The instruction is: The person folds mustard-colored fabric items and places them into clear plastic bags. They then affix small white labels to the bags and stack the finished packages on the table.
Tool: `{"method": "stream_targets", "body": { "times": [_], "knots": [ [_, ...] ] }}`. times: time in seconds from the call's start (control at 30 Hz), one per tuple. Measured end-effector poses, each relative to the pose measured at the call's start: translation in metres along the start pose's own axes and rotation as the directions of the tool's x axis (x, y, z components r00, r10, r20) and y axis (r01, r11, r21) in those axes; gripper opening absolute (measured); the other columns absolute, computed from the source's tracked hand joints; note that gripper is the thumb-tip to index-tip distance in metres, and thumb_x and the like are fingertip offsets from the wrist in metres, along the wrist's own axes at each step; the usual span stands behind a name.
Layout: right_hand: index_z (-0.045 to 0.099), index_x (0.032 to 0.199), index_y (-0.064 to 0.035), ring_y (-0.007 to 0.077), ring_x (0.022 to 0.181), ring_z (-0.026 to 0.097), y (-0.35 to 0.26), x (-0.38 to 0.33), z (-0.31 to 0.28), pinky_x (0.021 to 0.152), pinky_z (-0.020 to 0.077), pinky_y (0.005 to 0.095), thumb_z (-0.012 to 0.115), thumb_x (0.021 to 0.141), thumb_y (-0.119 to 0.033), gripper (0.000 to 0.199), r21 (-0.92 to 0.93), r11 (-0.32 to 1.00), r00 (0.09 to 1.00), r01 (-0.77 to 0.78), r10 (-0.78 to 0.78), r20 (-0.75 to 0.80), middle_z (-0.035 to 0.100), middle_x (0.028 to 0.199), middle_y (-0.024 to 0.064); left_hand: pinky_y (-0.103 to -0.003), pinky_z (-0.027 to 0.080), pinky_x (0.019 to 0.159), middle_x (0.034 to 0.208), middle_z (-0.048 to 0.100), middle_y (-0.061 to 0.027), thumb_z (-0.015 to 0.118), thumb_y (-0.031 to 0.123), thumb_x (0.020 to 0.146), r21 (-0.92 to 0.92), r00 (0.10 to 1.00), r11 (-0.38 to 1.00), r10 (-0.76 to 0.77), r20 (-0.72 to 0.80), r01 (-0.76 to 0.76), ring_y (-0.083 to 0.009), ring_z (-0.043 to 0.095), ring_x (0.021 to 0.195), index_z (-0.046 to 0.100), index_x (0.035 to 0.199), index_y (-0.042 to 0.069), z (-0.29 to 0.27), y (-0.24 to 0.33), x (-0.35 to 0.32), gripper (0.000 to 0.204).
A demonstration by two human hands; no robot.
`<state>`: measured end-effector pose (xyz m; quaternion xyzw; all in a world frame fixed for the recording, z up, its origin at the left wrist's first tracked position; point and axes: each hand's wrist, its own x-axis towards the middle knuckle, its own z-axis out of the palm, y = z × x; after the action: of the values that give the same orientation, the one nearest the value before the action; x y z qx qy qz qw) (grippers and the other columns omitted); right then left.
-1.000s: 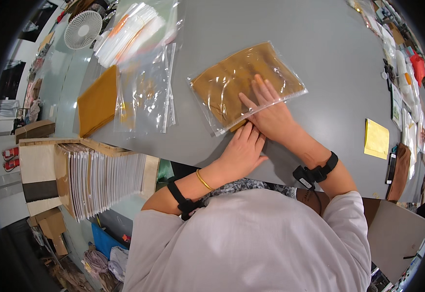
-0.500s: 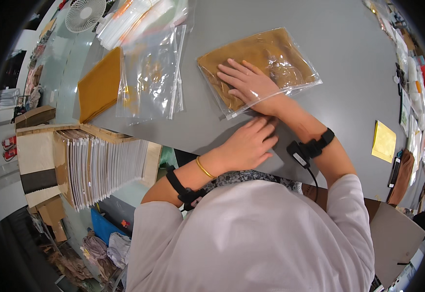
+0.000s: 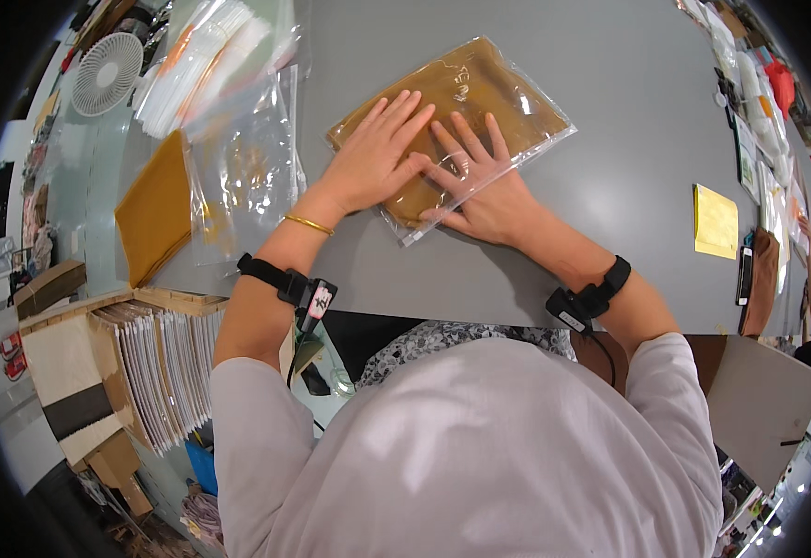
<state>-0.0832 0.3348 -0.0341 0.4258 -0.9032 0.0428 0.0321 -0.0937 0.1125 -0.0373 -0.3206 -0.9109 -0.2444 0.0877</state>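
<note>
A clear zip bag point(image 3: 547, 110) with a mustard-coloured folded cloth point(image 3: 507, 93) inside lies tilted on the grey table in front of me. My left hand point(image 3: 373, 156) rests flat on the bag's left part, fingers stretched out. Fingers spread, my right hand point(image 3: 487, 193) reaches past the bag's near zip edge, and the clear film appears to cover its fingers on the cloth. The two hands nearly meet at the thumbs. To the left, other clear zip bags point(image 3: 238, 167) overlap a stack of folded mustard cloth point(image 3: 154, 209).
A pile of clear plastic bags point(image 3: 210, 56) sits at the far left, beside a white fan point(image 3: 108, 74). Below the table's left edge stands a wooden box point(image 3: 75, 358) of upright white-edged sheets. On the right lie a yellow packet point(image 3: 716, 221) and a phone point(image 3: 745, 274).
My left hand has moved from the table's near edge up onto the bag. My right hand's fingers have spread wider and shifted nearer me on the bag. The view has shifted somewhat.
</note>
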Motion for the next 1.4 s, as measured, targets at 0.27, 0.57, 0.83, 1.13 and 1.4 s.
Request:
{"method": "stream_targets", "body": {
  "times": [0.27, 0.57, 0.83, 1.13, 1.4],
  "knots": [
    [0.058, 0.152, -0.0200, 0.0496, 0.158, 0.021, -0.014, 0.000, 0.018, 0.124, 0.0098, 0.0728, 0.060, 0.089, -0.079, 0.086, 0.262, 0.965, 0.992, 0.003, 0.030, -0.122, 0.035, 0.166, 0.0258, -0.058, 0.013, 0.131, 0.167, 0.038, -0.0188, 0.058, 0.048, 0.103, 0.130, 0.994, 0.985, -0.113, 0.003, 0.112, -0.0366, 0.029, 0.158, 0.042, 0.161, 0.008, 0.001, 0.008, -0.007, 0.073],
    [0.057, 0.153, -0.0357, 0.0594, 0.153, 0.023, 0.029, -0.024, 0.021, 0.114, 0.0139, 0.0840, 0.065, 0.079, -0.084, 0.089, 0.039, 0.989, 0.963, -0.142, 0.147, -0.226, 0.031, 0.170, 0.0213, -0.074, 0.006, 0.124, 0.173, 0.030, -0.0139, 0.060, 0.056, 0.100, 0.287, 0.982, 0.943, -0.184, 0.035, 0.167, -0.0373, 0.020, 0.161, 0.042, 0.163, 0.020, 0.008, 0.025, -0.011, 0.075],
    [0.053, 0.154, -0.0078, 0.0435, 0.154, 0.033, 0.044, -0.077, -0.049, 0.122, 0.0321, 0.0528, 0.070, 0.093, -0.060, 0.082, 0.041, 0.898, 0.886, -0.439, 0.425, 0.186, 0.042, 0.164, 0.0212, -0.084, 0.005, 0.116, 0.175, 0.025, -0.0101, 0.053, 0.070, 0.098, 0.373, 0.992, 0.925, -0.109, 0.067, 0.076, -0.0406, 0.016, 0.162, 0.044, 0.163, 0.031, 0.024, 0.030, -0.016, 0.076],
    [0.056, 0.148, -0.0073, 0.0369, 0.146, 0.047, 0.066, -0.043, -0.006, 0.121, 0.0394, 0.0458, 0.071, 0.097, -0.047, 0.067, -0.091, 0.981, 0.958, -0.173, 0.146, -0.247, 0.055, 0.153, 0.0164, -0.049, 0.037, 0.120, 0.158, 0.045, -0.0169, 0.067, 0.017, 0.097, -0.152, 0.962, 0.964, -0.184, 0.200, 0.216, -0.0403, 0.040, 0.149, 0.059, 0.141, 0.010, -0.037, 0.048, -0.048, 0.045],
    [0.070, 0.113, -0.0068, 0.0253, 0.085, 0.067, -0.018, -0.079, -0.020, 0.073, 0.0563, 0.0370, 0.073, 0.094, -0.013, 0.020, 0.736, 0.629, 0.958, -0.252, 0.268, 0.099, 0.066, 0.119, 0.0075, -0.049, 0.046, 0.114, 0.139, 0.058, -0.0144, 0.077, 0.007, 0.085, -0.145, 0.996, 0.987, -0.051, 0.080, 0.062, -0.0402, 0.051, 0.136, 0.066, 0.111, 0.005, -0.026, 0.065, -0.097, 0.028]
  ]
}}
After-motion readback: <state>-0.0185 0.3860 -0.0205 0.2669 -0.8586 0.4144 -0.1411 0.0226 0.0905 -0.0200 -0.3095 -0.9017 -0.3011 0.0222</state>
